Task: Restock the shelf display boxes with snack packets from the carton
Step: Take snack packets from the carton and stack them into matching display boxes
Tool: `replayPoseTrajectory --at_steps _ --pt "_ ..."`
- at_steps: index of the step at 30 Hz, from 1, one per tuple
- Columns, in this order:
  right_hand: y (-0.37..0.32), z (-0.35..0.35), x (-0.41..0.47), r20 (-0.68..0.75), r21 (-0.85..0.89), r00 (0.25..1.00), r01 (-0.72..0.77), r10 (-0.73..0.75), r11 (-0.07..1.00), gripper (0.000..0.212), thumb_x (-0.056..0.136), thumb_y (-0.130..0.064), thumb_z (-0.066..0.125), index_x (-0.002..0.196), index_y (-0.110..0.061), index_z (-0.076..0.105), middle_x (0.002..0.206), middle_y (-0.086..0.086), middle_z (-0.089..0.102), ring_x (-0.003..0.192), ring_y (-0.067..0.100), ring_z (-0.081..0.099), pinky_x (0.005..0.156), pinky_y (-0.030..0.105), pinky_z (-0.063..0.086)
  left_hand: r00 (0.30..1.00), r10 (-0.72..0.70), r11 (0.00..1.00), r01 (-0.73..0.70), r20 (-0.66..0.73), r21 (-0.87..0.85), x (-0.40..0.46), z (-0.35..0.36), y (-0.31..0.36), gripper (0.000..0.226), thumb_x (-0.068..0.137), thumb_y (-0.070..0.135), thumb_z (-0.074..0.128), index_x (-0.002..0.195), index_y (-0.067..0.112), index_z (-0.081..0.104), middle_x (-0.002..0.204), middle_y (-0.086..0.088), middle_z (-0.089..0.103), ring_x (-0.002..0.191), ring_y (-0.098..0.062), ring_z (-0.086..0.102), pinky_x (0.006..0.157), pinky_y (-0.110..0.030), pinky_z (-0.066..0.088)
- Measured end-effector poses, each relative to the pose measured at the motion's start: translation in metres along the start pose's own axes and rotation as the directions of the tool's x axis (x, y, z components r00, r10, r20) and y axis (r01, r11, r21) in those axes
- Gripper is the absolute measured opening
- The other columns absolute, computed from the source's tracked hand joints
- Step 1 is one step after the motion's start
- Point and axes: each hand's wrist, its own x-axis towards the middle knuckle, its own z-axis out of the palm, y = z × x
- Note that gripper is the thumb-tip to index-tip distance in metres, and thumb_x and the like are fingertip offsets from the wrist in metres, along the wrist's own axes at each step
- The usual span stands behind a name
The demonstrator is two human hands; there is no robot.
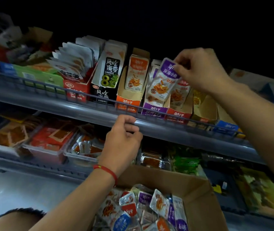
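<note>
A purple-labelled snack packet is pinched at its top edge by the fingers of the right hand. The packet is held upright, its long axis near vertical and leaning slightly, directly above the purple display box on the upper shelf. Its lower edge appears to be already among the packets standing in that box, though the exact contact cannot be told.

The left hand is held lower, in front of the shelf's front rail, fingers loosely curled — nothing is gripped by it.

The carton lies below both hands, toward the viewer, filled with mixed packets in purple, orange and blue wrappers.

The coming move is judged to be a short downward slide of the packet into the purple box. The right hand is the nearer one by far; the packet's long axis is already aligned with the slot, so little reorientation should be required. The orange display box stands just beside it on the left — misplacement there is the main risk.
</note>
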Motion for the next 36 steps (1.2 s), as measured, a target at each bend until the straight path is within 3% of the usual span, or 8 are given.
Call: replayPoseTrajectory --at_steps 6,23,29,31,34,36 --pt "-0.001 0.036 0.007 0.047 -0.153 0.997 0.075 -0.069 0.985 0.025 0.1 -0.031 0.06 0.122 -0.02 0.063 0.123 0.006 0.066 0.109 0.027 0.063 0.082 0.042 0.055 1.0 -0.011 1.0 0.011 -0.005 -0.01 0.001 -0.004 0.001 0.031 0.09 0.009 0.065 0.109 0.032 0.056 0.097 0.004 0.065 0.081 -0.016 0.065 0.077 -0.04 0.06" --pt "0.016 0.056 0.009 -0.005 -0.12 1.0 0.02 -0.021 0.993 0.05 0.093 -0.027 0.072 0.138 -0.017 0.052 0.136 0.011 0.055 0.122 0.029 0.056 0.089 0.041 0.052 1.0 -0.009 1.0 0.009 -0.005 -0.021 -0.001 -0.002 0.006 0.033 0.09 0.007 0.065 0.112 0.03 0.055 0.099 0.004 0.064 0.085 -0.014 0.066 0.077 -0.034 0.06" --pt "0.015 0.055 0.003 -0.013 -0.133 0.998 0.06 -0.063 0.989 0.049 0.094 -0.027 0.069 0.138 -0.017 0.051 0.135 0.01 0.053 0.12 0.028 0.056 0.089 0.043 0.055 1.0 -0.014 1.0 0.014 0.002 0.0 0.0 -0.002 0.006 0.032 0.091 0.007 0.065 0.111 0.029 0.055 0.1 0.002 0.065 0.085 -0.014 0.066 0.076 -0.033 0.059" --pt "0.012 0.05 -0.006 -0.057 -0.126 0.995 0.071 -0.078 0.989 0.046 0.095 -0.03 0.066 0.137 -0.018 0.051 0.135 0.009 0.052 0.119 0.026 0.055 0.09 0.041 0.053 1.0 -0.012 1.0 0.012 0.015 0.008 0.001 -0.005 0.004 0.029 0.09 0.007 0.064 0.108 0.029 0.057 0.097 0.002 0.065 0.076 -0.011 0.064 0.071 -0.031 0.056" --pt "0.004 0.039 -0.029 -0.118 -0.09 0.986 0.104 -0.114 0.991 0.039 0.099 -0.031 0.059 0.135 -0.017 0.054 0.134 0.008 0.053 0.118 0.023 0.055 0.089 0.032 0.047 0.996 0.02 0.985 -0.034 0.086 0.169 0.004 -0.013 0.001 0.017 0.092 0.012 0.062 0.101 0.027 0.061 0.087 0.005 0.065 0.062 -0.004 0.058 0.062 -0.026 0.049" --pt "-0.001 0.035 -0.057 -0.142 -0.035 0.979 0.144 -0.147 0.989 0.032 0.1 -0.029 0.056 0.129 -0.015 0.057 0.126 0.008 0.058 0.111 0.023 0.058 0.085 0.033 0.049 0.983 -0.008 0.947 -0.052 0.184 0.318 0.001 -0.014 -0.003 0.011 0.093 0.017 0.063 0.099 0.026 0.064 0.088 0.007 0.065 0.072 -0.005 0.061 0.066 -0.025 0.05"
